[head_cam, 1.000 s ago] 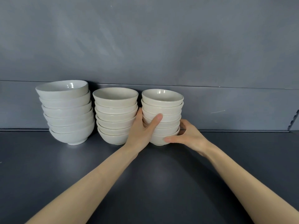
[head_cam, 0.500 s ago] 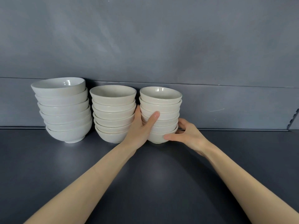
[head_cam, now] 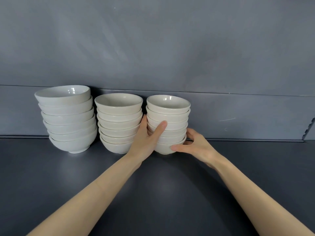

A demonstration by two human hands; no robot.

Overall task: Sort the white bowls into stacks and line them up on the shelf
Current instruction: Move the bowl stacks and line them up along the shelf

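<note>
Three stacks of white bowls stand in a row at the back of the dark grey shelf (head_cam: 153, 193). The left stack (head_cam: 68, 120) has the widest bowls, the middle stack (head_cam: 117, 121) is cream-coloured, and the right stack (head_cam: 170, 114) is the narrowest. My left hand (head_cam: 146, 140) presses against the right stack's left side, thumb across its front, fingers between the middle and right stacks. My right hand (head_cam: 196, 145) cups the lowest bowl on its right side, thumb at the front. The stack's base rests on the shelf.
A grey back wall (head_cam: 153, 48) rises right behind the stacks, with a raised ledge along its foot. A notched upright strip (head_cam: 309, 128) stands at the far right. Bare shelf stretches to the right of the stacks and in front of them.
The stacks and both hands keep the same pose relative to each other. The whole scene drifts slightly left in view, which looks like head movement.
</note>
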